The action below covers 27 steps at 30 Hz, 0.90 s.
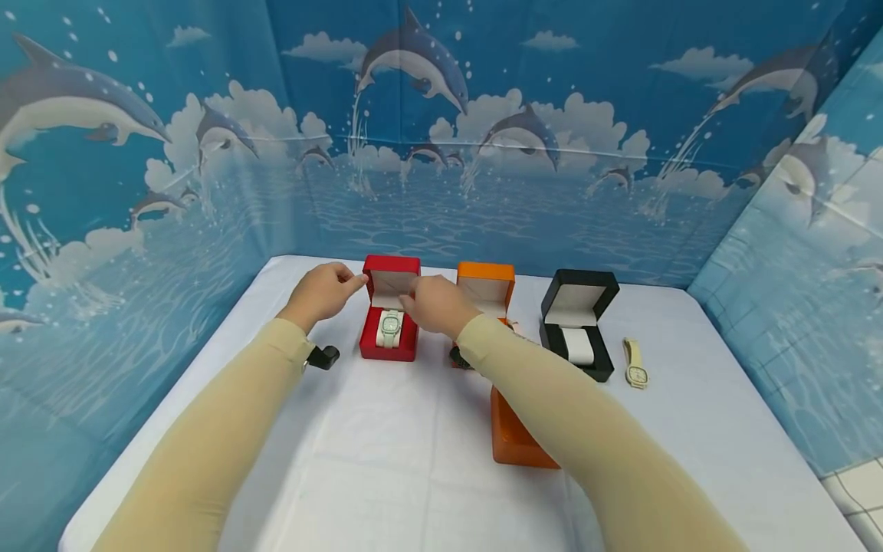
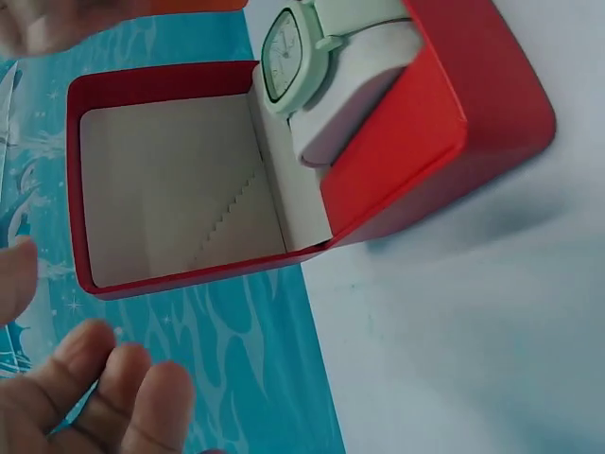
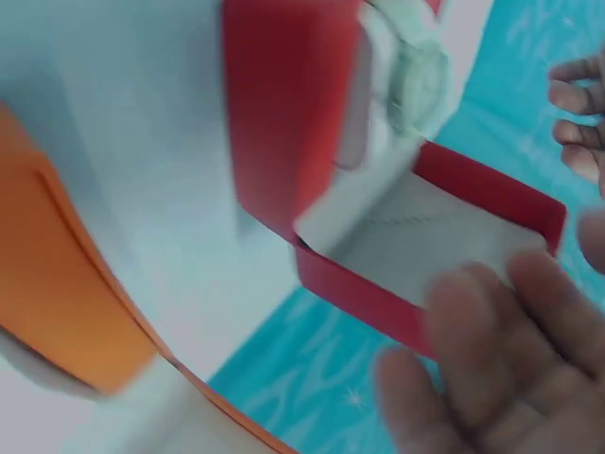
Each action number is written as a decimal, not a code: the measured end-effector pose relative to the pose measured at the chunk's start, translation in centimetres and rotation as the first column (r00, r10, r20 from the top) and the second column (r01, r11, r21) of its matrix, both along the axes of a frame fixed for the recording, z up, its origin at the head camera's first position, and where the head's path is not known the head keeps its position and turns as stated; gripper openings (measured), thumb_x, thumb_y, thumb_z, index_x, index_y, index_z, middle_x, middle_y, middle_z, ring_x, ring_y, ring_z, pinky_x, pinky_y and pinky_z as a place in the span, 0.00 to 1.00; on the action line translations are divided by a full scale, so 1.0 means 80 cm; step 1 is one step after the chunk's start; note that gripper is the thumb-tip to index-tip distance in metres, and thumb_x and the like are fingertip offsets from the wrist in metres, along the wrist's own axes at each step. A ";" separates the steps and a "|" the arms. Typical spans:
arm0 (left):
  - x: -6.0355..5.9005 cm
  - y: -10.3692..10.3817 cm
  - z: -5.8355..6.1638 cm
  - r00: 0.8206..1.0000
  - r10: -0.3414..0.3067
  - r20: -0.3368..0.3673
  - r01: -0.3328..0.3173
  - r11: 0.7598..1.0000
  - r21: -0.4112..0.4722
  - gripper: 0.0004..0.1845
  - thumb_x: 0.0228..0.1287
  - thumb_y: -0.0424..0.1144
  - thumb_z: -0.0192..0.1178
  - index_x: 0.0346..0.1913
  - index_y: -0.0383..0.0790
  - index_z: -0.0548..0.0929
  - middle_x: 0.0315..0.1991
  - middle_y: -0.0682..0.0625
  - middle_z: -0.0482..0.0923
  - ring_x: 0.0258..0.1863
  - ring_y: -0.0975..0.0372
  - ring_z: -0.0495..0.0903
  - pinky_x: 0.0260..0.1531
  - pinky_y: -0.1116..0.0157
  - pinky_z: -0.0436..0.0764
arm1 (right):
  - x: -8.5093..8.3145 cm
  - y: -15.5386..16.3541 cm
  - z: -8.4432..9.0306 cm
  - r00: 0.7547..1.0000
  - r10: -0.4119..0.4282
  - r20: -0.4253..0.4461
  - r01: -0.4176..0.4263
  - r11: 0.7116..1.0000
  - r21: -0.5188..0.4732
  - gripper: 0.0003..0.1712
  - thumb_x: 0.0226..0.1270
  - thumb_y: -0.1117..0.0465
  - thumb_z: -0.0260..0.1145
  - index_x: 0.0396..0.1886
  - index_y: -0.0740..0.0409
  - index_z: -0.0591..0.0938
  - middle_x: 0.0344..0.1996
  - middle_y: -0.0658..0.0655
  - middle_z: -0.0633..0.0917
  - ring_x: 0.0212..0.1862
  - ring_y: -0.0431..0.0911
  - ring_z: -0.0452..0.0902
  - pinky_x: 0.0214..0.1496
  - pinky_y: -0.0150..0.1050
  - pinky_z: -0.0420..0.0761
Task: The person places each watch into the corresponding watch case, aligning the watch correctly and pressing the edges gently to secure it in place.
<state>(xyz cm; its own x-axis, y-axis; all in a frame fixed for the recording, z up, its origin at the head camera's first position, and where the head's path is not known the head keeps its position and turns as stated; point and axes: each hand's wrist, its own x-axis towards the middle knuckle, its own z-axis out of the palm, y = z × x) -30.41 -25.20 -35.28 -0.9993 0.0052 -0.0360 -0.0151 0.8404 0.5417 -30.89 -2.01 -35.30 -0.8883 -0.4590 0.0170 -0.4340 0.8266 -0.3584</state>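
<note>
An open red watch box [image 1: 388, 353] stands at the back of the table, its lid [image 1: 392, 264] raised. Inside, a pale green watch [image 1: 390, 326] is wrapped round a white cushion, its square face showing in the left wrist view too. My left hand [image 1: 321, 294] is at the left edge of the raised lid, fingers loosely bent with nothing between them. On the other side, my right hand [image 1: 439, 305] hovers by the lid's right edge. In the right wrist view its blurred fingers [image 3: 463, 312] overlap the lid and hold nothing.
An open orange box [image 1: 486, 270] stands right of the red one, partly hidden by my right hand. Further right are an open black box [image 1: 602, 360] with a white cushion and a loose yellowish watch [image 1: 635, 364]. An orange-brown container [image 1: 512, 441] sits under my right forearm.
</note>
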 end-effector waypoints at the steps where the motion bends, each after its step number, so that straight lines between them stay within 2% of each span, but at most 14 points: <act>1: -0.001 0.000 0.002 1.000 0.021 -0.009 -0.021 1.000 0.022 0.28 0.79 0.62 0.53 0.61 0.40 0.79 0.60 0.41 0.80 0.56 0.48 0.79 0.57 0.46 0.82 | -0.001 0.001 0.006 1.000 -0.021 -0.022 0.019 0.998 -0.062 0.16 0.83 0.49 0.59 0.42 0.56 0.81 0.30 0.55 0.82 0.32 0.48 0.79 0.38 0.42 0.81; 4: -0.006 0.003 0.006 0.998 0.056 -0.014 -0.055 0.994 0.092 0.35 0.78 0.65 0.52 0.72 0.40 0.72 0.69 0.39 0.74 0.65 0.45 0.76 0.64 0.43 0.79 | -0.008 0.001 0.020 0.993 -0.101 -0.066 0.085 0.972 -0.220 0.18 0.83 0.48 0.59 0.51 0.60 0.79 0.41 0.59 0.83 0.36 0.49 0.79 0.41 0.44 0.84; 6: -0.011 0.007 0.008 0.998 0.060 -0.010 -0.058 0.991 0.123 0.41 0.78 0.66 0.51 0.79 0.40 0.64 0.74 0.39 0.70 0.71 0.44 0.72 0.69 0.42 0.76 | -0.015 0.000 0.026 0.988 -0.144 -0.064 0.120 0.953 -0.279 0.25 0.83 0.47 0.58 0.62 0.64 0.76 0.55 0.63 0.81 0.46 0.52 0.81 0.51 0.46 0.86; 9: -0.017 0.015 0.012 0.998 0.055 -0.005 -0.054 0.988 0.146 0.45 0.78 0.66 0.50 0.84 0.41 0.56 0.80 0.40 0.64 0.77 0.43 0.66 0.74 0.41 0.71 | -0.027 -0.003 0.029 0.984 -0.180 -0.008 0.170 0.944 -0.282 0.36 0.84 0.44 0.55 0.78 0.64 0.66 0.74 0.65 0.71 0.67 0.55 0.77 0.71 0.52 0.80; 11: -0.020 0.021 0.014 0.999 0.053 0.003 -0.053 0.986 0.160 0.46 0.78 0.66 0.50 0.85 0.41 0.53 0.81 0.40 0.62 0.79 0.44 0.64 0.75 0.41 0.69 | -0.034 -0.004 0.029 0.982 -0.187 0.038 0.190 0.950 -0.249 0.39 0.85 0.43 0.54 0.83 0.62 0.60 0.79 0.64 0.67 0.78 0.57 0.67 0.79 0.55 0.71; 13: -0.022 0.026 0.017 0.999 0.045 0.019 -0.047 0.985 0.166 0.45 0.79 0.65 0.49 0.85 0.41 0.52 0.82 0.40 0.61 0.80 0.44 0.63 0.76 0.40 0.68 | -0.040 -0.006 0.027 0.981 -0.182 0.064 0.192 0.959 -0.207 0.41 0.86 0.43 0.51 0.85 0.61 0.57 0.81 0.63 0.66 0.81 0.57 0.62 0.81 0.56 0.66; 15: -0.024 0.031 0.018 0.999 0.038 0.036 -0.043 0.985 0.167 0.45 0.79 0.65 0.49 0.85 0.41 0.52 0.82 0.40 0.61 0.80 0.44 0.64 0.76 0.41 0.68 | -0.045 -0.007 0.023 0.982 -0.171 0.077 0.182 0.968 -0.171 0.40 0.87 0.43 0.49 0.85 0.62 0.57 0.81 0.63 0.67 0.82 0.57 0.61 0.82 0.55 0.66; 18: -0.028 0.035 0.017 0.998 0.029 0.047 -0.036 0.988 0.151 0.43 0.80 0.64 0.47 0.85 0.41 0.54 0.81 0.40 0.62 0.79 0.45 0.65 0.76 0.41 0.68 | -0.049 -0.009 0.016 0.983 -0.159 0.087 0.170 0.974 -0.146 0.38 0.87 0.43 0.49 0.83 0.63 0.61 0.79 0.62 0.70 0.79 0.56 0.68 0.79 0.54 0.70; 27: -0.040 0.032 0.005 0.999 0.046 0.022 -0.049 0.988 0.147 0.33 0.83 0.57 0.49 0.82 0.46 0.64 0.76 0.42 0.70 0.73 0.46 0.72 0.71 0.43 0.75 | -0.051 -0.012 0.007 0.978 -0.186 0.097 0.200 0.966 -0.165 0.34 0.86 0.46 0.52 0.81 0.60 0.66 0.76 0.61 0.74 0.76 0.55 0.72 0.77 0.52 0.73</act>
<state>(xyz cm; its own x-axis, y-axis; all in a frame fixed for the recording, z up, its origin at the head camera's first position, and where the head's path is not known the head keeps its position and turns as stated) -33.60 -22.63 -34.90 -0.9978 -0.0356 -0.0563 -0.0640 0.7493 0.6591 -34.94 -2.93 -34.76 -0.9613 -0.2753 0.0060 -0.2364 0.8140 -0.5305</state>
